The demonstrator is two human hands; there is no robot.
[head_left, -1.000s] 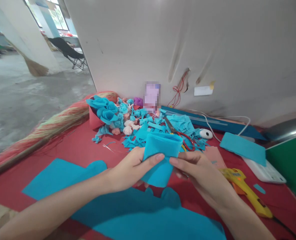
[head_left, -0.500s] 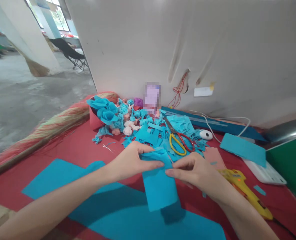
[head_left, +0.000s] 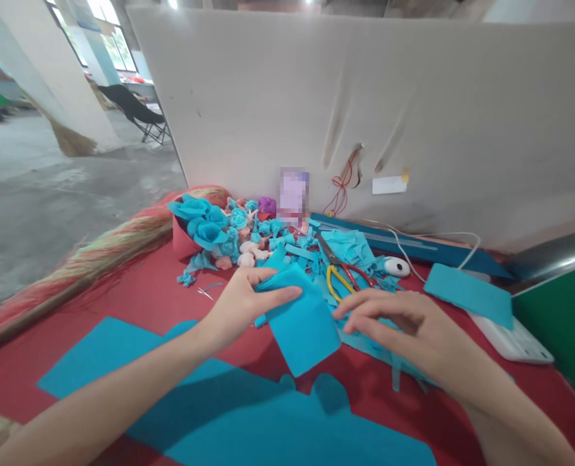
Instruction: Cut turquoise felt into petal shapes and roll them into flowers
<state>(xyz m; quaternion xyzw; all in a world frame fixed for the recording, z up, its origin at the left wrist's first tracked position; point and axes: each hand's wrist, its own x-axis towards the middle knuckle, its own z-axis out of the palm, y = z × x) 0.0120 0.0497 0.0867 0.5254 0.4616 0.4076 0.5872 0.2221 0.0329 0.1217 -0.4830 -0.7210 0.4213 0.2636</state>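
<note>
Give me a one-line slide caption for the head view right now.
Left hand pinches a folded turquoise felt piece above the red tabletop while the open right hand hovers by yellow-and-red-handled scissors.

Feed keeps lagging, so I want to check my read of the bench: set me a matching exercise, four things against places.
1 small blue felt piece
2 scissors
3 large blue felt sheet
4 broom

A along the table's left edge
B in the left hand's grip
C on the scrap pile beyond the right hand
D flat at the near edge

Pairs: 1-B, 2-C, 3-D, 4-A.
</note>
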